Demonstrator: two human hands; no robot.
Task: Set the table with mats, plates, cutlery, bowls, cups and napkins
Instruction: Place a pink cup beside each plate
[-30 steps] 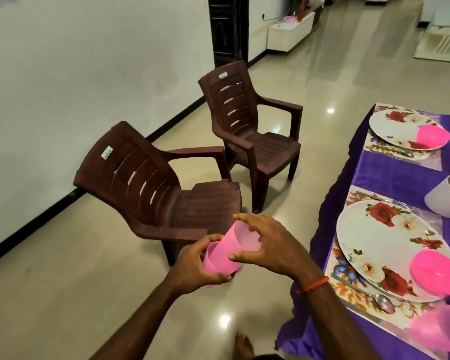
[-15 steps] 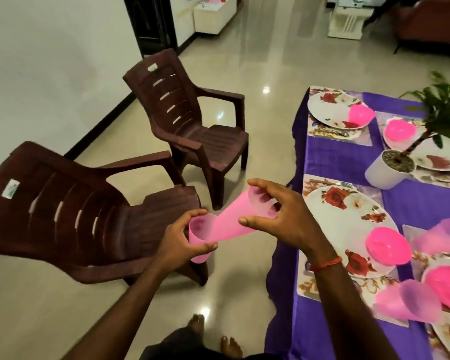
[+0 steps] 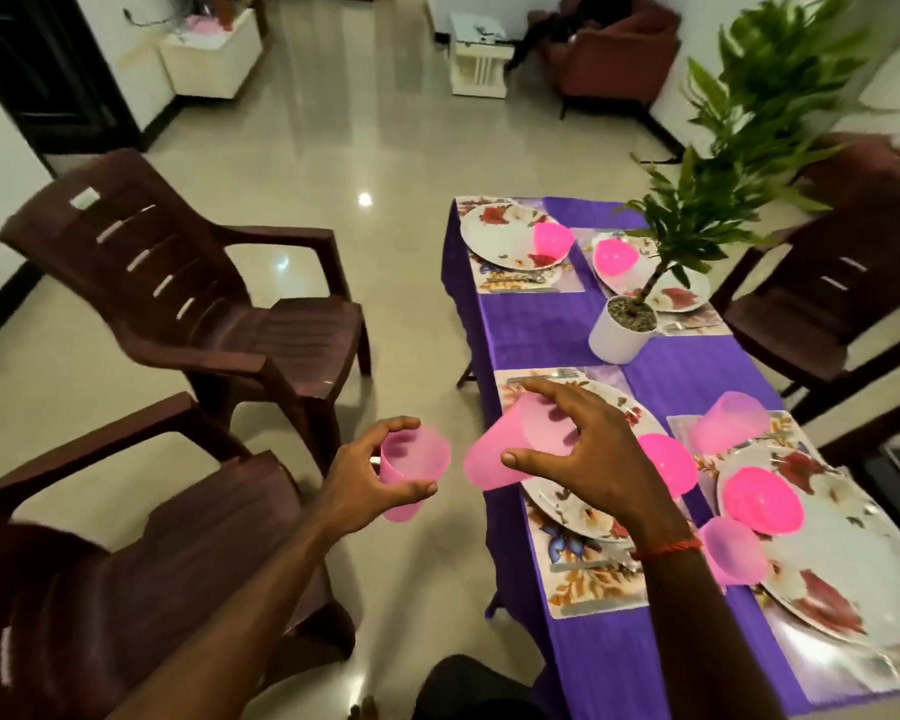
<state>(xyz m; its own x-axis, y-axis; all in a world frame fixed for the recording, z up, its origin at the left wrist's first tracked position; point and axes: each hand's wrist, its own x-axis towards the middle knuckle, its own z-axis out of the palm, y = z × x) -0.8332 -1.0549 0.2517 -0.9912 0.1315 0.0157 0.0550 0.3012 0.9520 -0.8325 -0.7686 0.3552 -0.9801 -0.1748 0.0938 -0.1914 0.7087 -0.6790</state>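
Observation:
My left hand grips a pink plastic cup above the floor, left of the table. My right hand holds a second pink cup, tilted on its side, at the table's near left edge over a floral plate. The purple-clothed table carries floral mats, several plates, pink bowls and cutlery. Two more pink cups stand by the right-hand plate.
A potted plant in a white pot stands mid-table. Two brown plastic chairs stand left of the table, another chair on the right. A white cabinet and an armchair are at the far end.
The stacked cups have come apart: my right hand pulled one cup off toward the table, my left kept the other. My view has swung right over the table.

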